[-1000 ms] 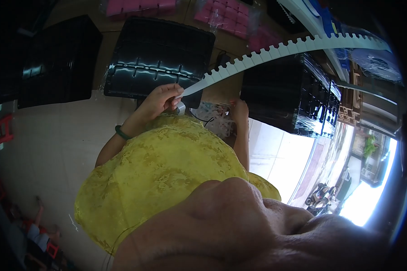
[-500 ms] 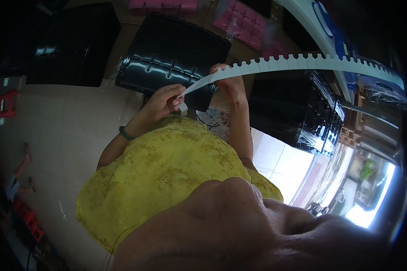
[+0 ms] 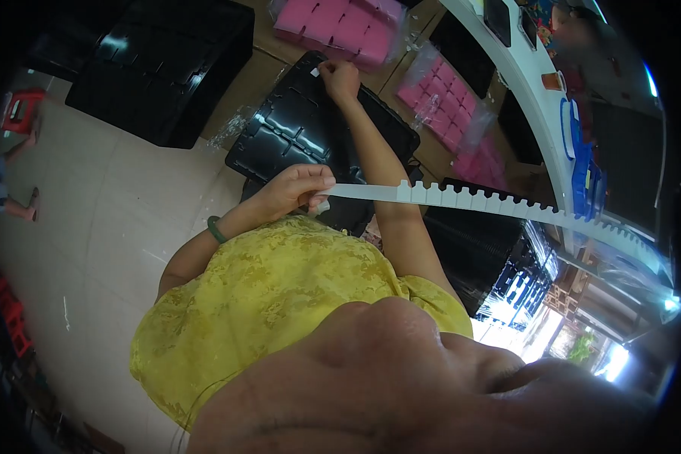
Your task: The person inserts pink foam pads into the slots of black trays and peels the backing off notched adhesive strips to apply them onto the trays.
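My left hand (image 3: 299,189) pinches the end of a long white strip (image 3: 461,198), with a short curled bit hanging below the fingers. The strip is notched along its upper edge and stretches far to the right, passing over my right forearm. A black plastic tray (image 3: 284,113) with moulded ridges lies in front of me. At its far corner, my right hand (image 3: 340,82) has its fingers closed against a small white sticker (image 3: 315,72). The fingertips partly cover that corner, so I cannot see how firmly the sticker sits.
Pink partitioned pieces in clear plastic (image 3: 344,30) lie beyond the tray, and more pink pieces (image 3: 440,94) lie to the right. Black stacks (image 3: 163,72) stand on the left and at right. A curved white table edge (image 3: 499,57) borders the right. A red stool (image 3: 23,110) stands far left.
My right hand has left the white strip and moved up to the tray's far corner. My left hand keeps its pinch on the strip, which now hangs lower. The view has shifted.
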{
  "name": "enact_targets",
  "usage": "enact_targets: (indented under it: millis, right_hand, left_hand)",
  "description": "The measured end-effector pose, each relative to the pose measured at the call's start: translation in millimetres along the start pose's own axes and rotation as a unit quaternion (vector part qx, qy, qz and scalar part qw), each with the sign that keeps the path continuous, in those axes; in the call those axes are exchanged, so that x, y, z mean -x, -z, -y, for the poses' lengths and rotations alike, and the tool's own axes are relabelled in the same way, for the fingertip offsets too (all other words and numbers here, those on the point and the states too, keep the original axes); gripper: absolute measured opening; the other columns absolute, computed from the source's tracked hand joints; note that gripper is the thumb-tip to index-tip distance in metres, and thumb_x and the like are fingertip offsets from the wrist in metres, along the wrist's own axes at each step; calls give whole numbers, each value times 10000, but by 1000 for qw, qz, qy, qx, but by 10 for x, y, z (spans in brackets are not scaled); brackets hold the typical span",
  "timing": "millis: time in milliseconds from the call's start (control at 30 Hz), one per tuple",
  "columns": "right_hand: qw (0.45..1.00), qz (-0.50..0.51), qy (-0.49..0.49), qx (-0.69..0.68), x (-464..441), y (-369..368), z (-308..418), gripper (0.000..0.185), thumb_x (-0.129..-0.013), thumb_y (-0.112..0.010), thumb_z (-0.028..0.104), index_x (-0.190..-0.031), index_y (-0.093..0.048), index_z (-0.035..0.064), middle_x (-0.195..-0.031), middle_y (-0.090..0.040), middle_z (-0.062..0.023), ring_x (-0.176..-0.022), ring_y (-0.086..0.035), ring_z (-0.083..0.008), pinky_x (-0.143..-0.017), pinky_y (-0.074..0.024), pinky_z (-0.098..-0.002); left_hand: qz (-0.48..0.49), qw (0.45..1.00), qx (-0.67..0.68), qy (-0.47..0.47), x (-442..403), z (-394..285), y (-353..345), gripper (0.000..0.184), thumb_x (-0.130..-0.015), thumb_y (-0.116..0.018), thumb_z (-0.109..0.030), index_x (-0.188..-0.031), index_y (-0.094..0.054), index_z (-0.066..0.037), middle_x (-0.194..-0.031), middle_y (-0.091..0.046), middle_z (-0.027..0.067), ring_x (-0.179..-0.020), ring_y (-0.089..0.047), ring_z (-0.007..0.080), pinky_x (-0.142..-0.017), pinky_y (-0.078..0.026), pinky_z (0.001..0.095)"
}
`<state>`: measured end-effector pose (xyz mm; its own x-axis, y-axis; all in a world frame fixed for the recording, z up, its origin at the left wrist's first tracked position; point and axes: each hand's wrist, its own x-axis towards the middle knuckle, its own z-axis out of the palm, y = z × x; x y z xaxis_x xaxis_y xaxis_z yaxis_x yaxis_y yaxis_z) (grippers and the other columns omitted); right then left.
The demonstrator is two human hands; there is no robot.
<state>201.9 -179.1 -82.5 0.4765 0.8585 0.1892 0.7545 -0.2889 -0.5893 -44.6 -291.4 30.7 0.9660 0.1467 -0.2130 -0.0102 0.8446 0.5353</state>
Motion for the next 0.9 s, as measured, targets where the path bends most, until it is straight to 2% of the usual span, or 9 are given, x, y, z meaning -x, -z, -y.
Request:
enact_targets:
  millis: [100, 300, 400, 433, 667, 800, 833, 867, 900]
  right_hand:
    - [997, -19, 63, 42, -13, -53, -41, 179, -755, -704, 219, -840, -752, 69, -839, -709, -154, -829, -658, -364, -787, -515, -451]
    - [992, 29, 43, 111, -129, -87, 84, 139, -747, -701, 186, -783, -724, 54, -816, -707, -158, -848, -649, -371, -803, -518, -458]
    - [978, 205, 18, 32, -149, 0, 92, 192, -735, -722, 205, -849, -760, 56, -840, -714, -179, -816, -685, -327, -789, -527, -401]
    - [972, 235, 2, -14, -130, 48, 69, 221, -739, -752, 246, -872, -771, 70, -828, -728, -148, -779, -698, -257, -769, -525, -348]
    - [950, 43, -149, -271, 710, 826, -317, 189, -824, -739, 188, -906, -749, 17, -761, -699, -27, -696, -617, -88, -653, -480, -252]
    - [905, -92, -275, -312, 1989, 1696, -992, 173, -878, -677, 110, -981, -674, -30, -847, -695, -62, -731, -639, -110, -644, -514, -232]
    - [948, -122, -254, -147, 2384, 1915, -1178, 139, -875, -657, 70, -966, -670, -33, -855, -695, -70, -746, -646, -120, -642, -514, -239]
    - [911, -158, -291, -247, 2814, 2112, -1243, 137, -860, -653, 57, -965, -668, -30, -854, -691, -74, -737, -637, -118, -643, -509, -251]
    - [927, -177, -299, -140, 3279, 2240, -1509, 151, -837, -659, 47, -968, -665, -28, -846, -691, -76, -721, -632, -115, -642, -505, -254]
  left_hand:
    - [7, 1000, 18, -1, -20, -90, 37, 200, -1006, -537, -226, -874, -559, -77, -643, -479, -35, -578, -462, 47, -563, -403, 182]
    - [0, 1000, 20, 19, -121, -140, 84, 194, -1004, -539, -210, -874, -569, -71, -649, -485, -35, -584, -463, 51, -573, -407, 190]
    - [2, 999, 6, 34, -215, -171, 92, 200, -1005, -536, -203, -860, -579, -72, -648, -496, -41, -587, -471, 55, -589, -412, 203]
    - [4, 999, -1, 35, -227, -165, 85, 200, -1006, -533, -200, -859, -580, -72, -647, -497, -42, -586, -472, 54, -588, -414, 204]
    - [15, 998, -56, 23, -399, -47, -80, 202, -1015, -524, -185, -857, -565, -66, -674, -483, -36, -605, -480, 57, -588, -423, 198]
    - [100, 993, -43, 35, -1091, 400, -295, 220, -1018, -527, -218, -870, -568, -61, -713, -494, -19, -643, -497, 90, -611, -413, 231]
    - [146, 989, -29, 27, -1272, 508, -469, 217, -1020, -525, -233, -905, -576, -56, -732, -511, -8, -690, -522, 100, -659, -440, 240]
    - [180, 983, -32, 24, -1434, 654, -644, 211, -1020, -523, -237, -1054, -593, -41, -857, -598, 33, -762, -583, 129, -731, -476, 248]
    - [253, 964, -81, 26, -1491, 667, -839, 423, -1005, -548, -282, -1330, -492, -18, -1106, -632, 96, -908, -627, 155, -821, -498, 266]
